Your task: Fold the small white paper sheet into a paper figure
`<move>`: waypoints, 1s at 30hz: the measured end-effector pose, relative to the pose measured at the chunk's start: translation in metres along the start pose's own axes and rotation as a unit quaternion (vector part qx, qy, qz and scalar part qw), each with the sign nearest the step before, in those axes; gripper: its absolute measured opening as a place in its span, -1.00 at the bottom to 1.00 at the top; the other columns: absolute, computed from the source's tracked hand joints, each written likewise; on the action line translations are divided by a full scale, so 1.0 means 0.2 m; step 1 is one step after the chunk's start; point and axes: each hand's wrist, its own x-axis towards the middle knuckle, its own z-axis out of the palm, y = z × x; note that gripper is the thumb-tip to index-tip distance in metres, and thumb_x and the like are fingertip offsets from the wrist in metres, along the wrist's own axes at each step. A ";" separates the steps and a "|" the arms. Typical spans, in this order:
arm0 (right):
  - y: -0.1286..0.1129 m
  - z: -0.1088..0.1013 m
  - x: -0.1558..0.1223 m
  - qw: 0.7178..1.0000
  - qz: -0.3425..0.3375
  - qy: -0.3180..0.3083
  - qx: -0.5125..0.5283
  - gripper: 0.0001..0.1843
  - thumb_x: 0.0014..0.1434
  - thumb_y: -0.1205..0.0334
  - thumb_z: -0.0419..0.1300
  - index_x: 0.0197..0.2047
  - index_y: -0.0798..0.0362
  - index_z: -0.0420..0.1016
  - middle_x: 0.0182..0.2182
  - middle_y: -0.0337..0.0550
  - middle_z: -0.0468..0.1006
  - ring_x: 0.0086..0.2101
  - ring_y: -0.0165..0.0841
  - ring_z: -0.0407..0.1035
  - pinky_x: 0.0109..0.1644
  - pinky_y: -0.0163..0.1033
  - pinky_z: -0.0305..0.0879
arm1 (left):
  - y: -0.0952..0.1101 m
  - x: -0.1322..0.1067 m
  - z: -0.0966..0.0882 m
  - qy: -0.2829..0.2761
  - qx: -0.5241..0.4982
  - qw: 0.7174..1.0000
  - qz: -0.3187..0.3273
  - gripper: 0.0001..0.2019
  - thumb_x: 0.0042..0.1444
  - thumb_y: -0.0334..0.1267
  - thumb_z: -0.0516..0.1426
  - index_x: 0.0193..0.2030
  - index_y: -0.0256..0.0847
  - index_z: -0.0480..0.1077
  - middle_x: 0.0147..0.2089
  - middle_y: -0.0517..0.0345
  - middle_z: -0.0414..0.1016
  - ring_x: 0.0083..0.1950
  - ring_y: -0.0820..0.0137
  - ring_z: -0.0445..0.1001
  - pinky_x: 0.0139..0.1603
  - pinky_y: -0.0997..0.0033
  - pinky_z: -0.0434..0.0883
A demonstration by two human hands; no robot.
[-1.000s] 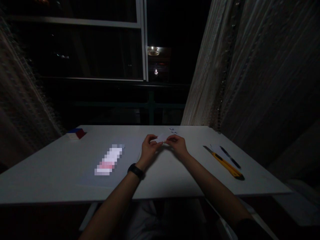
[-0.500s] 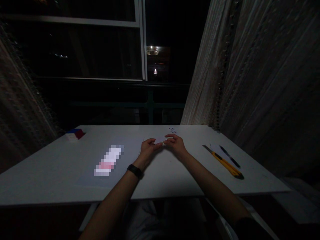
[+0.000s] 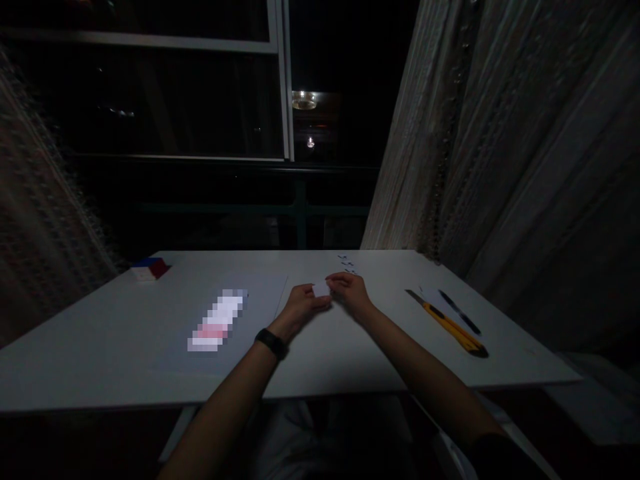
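Above the white table (image 3: 345, 360), a small white piece of paper (image 3: 321, 288) is held between my two hands. My left hand (image 3: 303, 302), with a dark band on its wrist, is closed on the paper's left side. On the other side, my right hand (image 3: 351, 292) pinches the paper's right edge between thumb and fingers. Just beyond my right hand lie several small dark-marked pieces (image 3: 346, 264) in a short row. Their exact kind is too small to make out.
At left, a pixelated bright phone-like shape (image 3: 218, 321) lies on a pale sheet (image 3: 260, 313). A coloured cube (image 3: 150, 268) sits at the far left. To the right are a yellow utility knife (image 3: 450, 327), blade out, and a dark pen (image 3: 460, 312). Curtains (image 3: 400, 133) hang behind.
The paper has turned and shows its white face more squarely. My left hand has dropped slightly and moved a little right. Another dark-marked piece shows beyond my right hand.
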 end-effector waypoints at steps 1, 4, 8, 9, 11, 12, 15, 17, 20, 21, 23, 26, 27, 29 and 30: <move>0.00 0.00 0.00 1.000 -0.003 0.003 -0.011 -0.74 -0.25 0.12 0.31 -0.47 0.11 0.51 -0.56 -0.16 0.53 -0.51 -0.35 0.39 -0.38 -0.26 0.29 | 0.00 0.00 0.00 0.000 0.005 1.000 -0.001 -0.57 -0.44 -0.37 0.38 -0.34 -0.42 0.40 -0.40 0.03 0.49 -0.46 0.47 0.46 -0.35 0.46 0.44; -0.01 0.00 -0.01 0.998 -0.023 0.016 -0.048 -0.78 -0.24 0.13 0.29 -0.50 0.11 0.51 -0.56 -0.14 0.54 -0.51 -0.34 0.39 -0.40 -0.26 0.29 | 0.00 -0.01 0.01 -0.006 0.021 1.000 -0.002 -0.58 -0.44 -0.34 0.39 -0.37 -0.43 0.40 -0.46 0.05 0.48 -0.49 0.46 0.46 -0.42 0.47 0.43; 0.00 0.00 0.00 0.993 -0.043 0.026 -0.104 -0.81 -0.18 0.15 0.25 -0.50 0.10 0.52 -0.55 -0.12 0.54 -0.50 -0.32 0.40 -0.41 -0.26 0.30 | 0.01 -0.02 0.01 -0.018 0.035 0.999 -0.007 -0.60 -0.41 -0.31 0.38 -0.38 -0.42 0.40 -0.46 0.02 0.49 -0.46 0.40 0.48 -0.45 0.46 0.44; 0.00 0.00 -0.01 0.992 -0.044 0.030 -0.117 -0.82 -0.17 0.16 0.24 -0.50 0.10 0.52 -0.54 -0.11 0.55 -0.50 -0.32 0.40 -0.40 -0.26 0.30 | 0.01 -0.02 0.01 -0.023 0.040 0.999 -0.009 -0.60 -0.39 -0.30 0.38 -0.37 -0.42 0.40 -0.45 0.01 0.49 -0.45 0.38 0.49 -0.46 0.46 0.45; 0.00 0.00 -0.01 0.989 -0.044 0.038 -0.139 -0.82 -0.15 0.17 0.22 -0.49 0.10 0.52 -0.53 -0.11 0.55 -0.49 -0.31 0.41 -0.39 -0.26 0.30 | 0.00 -0.02 0.01 -0.031 0.049 0.998 -0.012 -0.59 -0.36 -0.28 0.37 -0.34 -0.41 0.40 -0.41 -0.03 0.50 -0.41 0.34 0.51 -0.48 0.45 0.46; 0.00 0.00 -0.01 0.987 -0.045 0.042 -0.149 -0.83 -0.14 0.17 0.21 -0.48 0.10 0.52 -0.52 -0.11 0.56 -0.48 -0.31 0.41 -0.39 -0.26 0.30 | 0.00 -0.02 0.01 -0.032 0.053 0.998 -0.011 -0.59 -0.35 -0.27 0.37 -0.33 -0.41 0.39 -0.39 -0.04 0.50 -0.40 0.34 0.51 -0.48 0.45 0.46; -0.01 0.01 -0.03 0.981 -0.055 0.053 -0.178 -0.84 -0.13 0.19 0.20 -0.47 0.08 0.53 -0.51 -0.13 0.56 -0.47 -0.31 0.42 -0.39 -0.27 0.30 | -0.01 -0.01 0.01 -0.023 0.069 0.997 0.006 -0.56 -0.37 -0.27 0.37 -0.33 -0.40 0.36 -0.39 -0.03 0.49 -0.44 0.37 0.50 -0.49 0.46 0.47; -0.02 0.02 -0.03 0.978 -0.059 0.055 -0.193 -0.85 -0.12 0.20 0.19 -0.47 0.07 0.53 -0.52 -0.13 0.56 -0.47 -0.31 0.42 -0.40 -0.27 0.30 | -0.02 0.00 0.01 -0.007 0.097 0.995 0.023 -0.54 -0.40 -0.26 0.38 -0.34 -0.39 0.34 -0.44 0.02 0.48 -0.50 0.40 0.48 -0.54 0.47 0.46; -0.02 0.03 -0.04 0.977 -0.057 0.057 -0.199 -0.86 -0.13 0.20 0.20 -0.47 0.06 0.53 -0.53 -0.14 0.56 -0.48 -0.31 0.42 -0.40 -0.27 0.30 | -0.04 0.02 0.00 0.018 0.145 0.989 0.038 -0.51 -0.42 -0.23 0.38 -0.33 -0.38 0.33 -0.48 0.05 0.47 -0.55 0.41 0.45 -0.62 0.48 0.44; -0.02 0.03 -0.04 0.977 -0.057 0.057 -0.199 -0.86 -0.13 0.20 0.20 -0.47 0.06 0.54 -0.53 -0.15 0.56 -0.48 -0.30 0.42 -0.40 -0.27 0.30 | -0.04 0.02 0.00 0.024 0.153 0.987 0.040 -0.51 -0.42 -0.22 0.38 -0.33 -0.38 0.33 -0.49 0.04 0.47 -0.56 0.40 0.46 -0.63 0.47 0.43; -0.01 0.03 -0.03 0.978 -0.056 0.055 -0.194 -0.85 -0.14 0.19 0.21 -0.47 0.06 0.54 -0.54 -0.15 0.56 -0.49 -0.31 0.42 -0.40 -0.27 0.30 | -0.05 0.03 0.01 0.030 0.155 0.987 0.039 -0.53 -0.40 -0.20 0.37 -0.35 -0.38 0.32 -0.50 0.01 0.47 -0.55 0.36 0.47 -0.63 0.46 0.43; 0.00 0.02 -0.02 0.983 -0.042 0.053 -0.168 -0.83 -0.17 0.17 0.23 -0.49 0.08 0.54 -0.56 -0.14 0.55 -0.51 -0.31 0.41 -0.43 -0.28 0.29 | -0.04 0.02 0.01 0.020 0.131 0.991 0.028 -0.55 -0.38 -0.21 0.37 -0.37 -0.40 0.32 -0.49 -0.05 0.49 -0.53 0.33 0.49 -0.63 0.49 0.41; 0.01 0.02 -0.02 0.986 -0.035 0.051 -0.154 -0.83 -0.18 0.17 0.24 -0.50 0.09 0.53 -0.56 -0.14 0.55 -0.52 -0.32 0.40 -0.45 -0.29 0.28 | -0.03 0.02 0.02 0.015 0.124 0.992 0.023 -0.55 -0.38 -0.21 0.37 -0.37 -0.40 0.32 -0.49 -0.07 0.50 -0.53 0.33 0.49 -0.64 0.50 0.40; 0.01 0.02 -0.01 0.991 -0.021 0.047 -0.126 -0.82 -0.21 0.16 0.25 -0.51 0.10 0.53 -0.58 -0.13 0.54 -0.54 -0.33 0.39 -0.48 -0.30 0.26 | -0.02 0.01 0.02 0.005 0.117 0.993 0.011 -0.56 -0.38 -0.22 0.37 -0.37 -0.43 0.34 -0.49 -0.11 0.51 -0.53 0.34 0.49 -0.65 0.54 0.37; 0.01 0.02 -0.01 0.993 -0.015 0.045 -0.112 -0.82 -0.22 0.17 0.26 -0.52 0.10 0.53 -0.59 -0.13 0.54 -0.54 -0.33 0.39 -0.49 -0.30 0.25 | -0.02 0.01 0.02 0.001 0.115 0.993 0.006 -0.56 -0.38 -0.24 0.37 -0.38 -0.44 0.35 -0.49 -0.12 0.51 -0.54 0.35 0.49 -0.65 0.55 0.36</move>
